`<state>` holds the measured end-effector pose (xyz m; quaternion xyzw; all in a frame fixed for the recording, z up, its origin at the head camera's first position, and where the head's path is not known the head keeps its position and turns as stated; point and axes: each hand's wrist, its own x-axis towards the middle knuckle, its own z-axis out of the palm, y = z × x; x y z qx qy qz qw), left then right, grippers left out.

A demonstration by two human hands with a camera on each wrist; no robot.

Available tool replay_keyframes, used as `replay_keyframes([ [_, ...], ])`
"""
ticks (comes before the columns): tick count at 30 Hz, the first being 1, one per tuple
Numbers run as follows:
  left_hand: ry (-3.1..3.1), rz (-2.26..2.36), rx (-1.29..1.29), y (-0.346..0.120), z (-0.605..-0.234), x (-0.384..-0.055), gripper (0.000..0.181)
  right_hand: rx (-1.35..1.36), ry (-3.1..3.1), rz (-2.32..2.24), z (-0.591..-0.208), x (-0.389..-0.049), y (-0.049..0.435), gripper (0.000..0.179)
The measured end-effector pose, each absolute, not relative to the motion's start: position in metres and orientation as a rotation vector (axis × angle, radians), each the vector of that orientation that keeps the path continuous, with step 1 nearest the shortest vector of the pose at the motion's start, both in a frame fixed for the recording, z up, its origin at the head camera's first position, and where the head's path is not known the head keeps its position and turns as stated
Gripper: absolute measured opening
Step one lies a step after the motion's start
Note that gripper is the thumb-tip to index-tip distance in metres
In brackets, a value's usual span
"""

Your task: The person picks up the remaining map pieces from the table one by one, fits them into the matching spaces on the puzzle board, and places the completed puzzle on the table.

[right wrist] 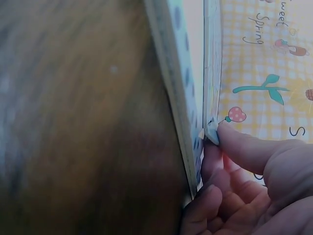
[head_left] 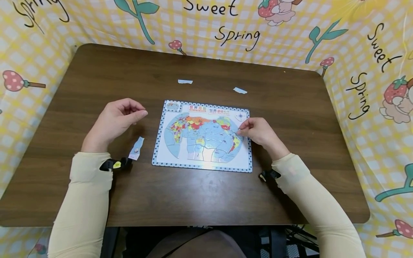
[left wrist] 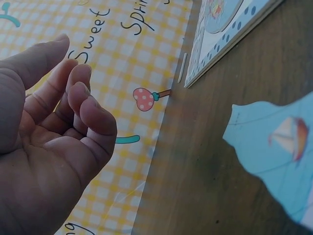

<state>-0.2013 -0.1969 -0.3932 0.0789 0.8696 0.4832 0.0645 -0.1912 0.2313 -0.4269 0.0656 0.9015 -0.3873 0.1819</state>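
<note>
A world map puzzle board (head_left: 158, 157) with a dotted blue border lies on the table, most of its oval covered by fitted pieces. Bare white shows in two spots along the oval's lower part. At the oval's right side, my right hand (head_left: 259, 132) pinches a small light-blue puzzle piece (right wrist: 211, 132) between thumb and finger; its fingers hide most of it. My left hand (head_left: 117, 120) hovers left of the board, fingers loosely bent and holding nothing. Beneath it lies a loose blue piece with a sailboat print (head_left: 136, 148), seen larger in the left wrist view.
Two more loose light-blue pieces lie beyond the board, one behind its middle (head_left: 185, 81) and another farther right (head_left: 240, 90). The brown table (head_left: 129, 193) is bordered at the back and sides by a yellow checked cloth (head_left: 106, 21).
</note>
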Motion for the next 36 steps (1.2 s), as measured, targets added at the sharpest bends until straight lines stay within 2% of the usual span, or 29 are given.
replay_keyframes([
  [22, 2.653, 1.438, 0.155, -0.220, -0.384, -0.183, 0.029, 0.119, 2.615, -0.933, -0.430, -0.198, 0.205, 0.021],
  [28, 2.660, 1.423, 0.136, -0.225, -0.382, -0.179, 0.030, 0.091, 2.616, -0.938, -0.430, -0.202, 0.200, 0.029],
  [36, 2.599, 1.273, 0.303, -0.203, -0.397, -0.193, 0.028, 0.139, 2.603, -0.911, -0.424, -0.192, 0.228, 0.038],
])
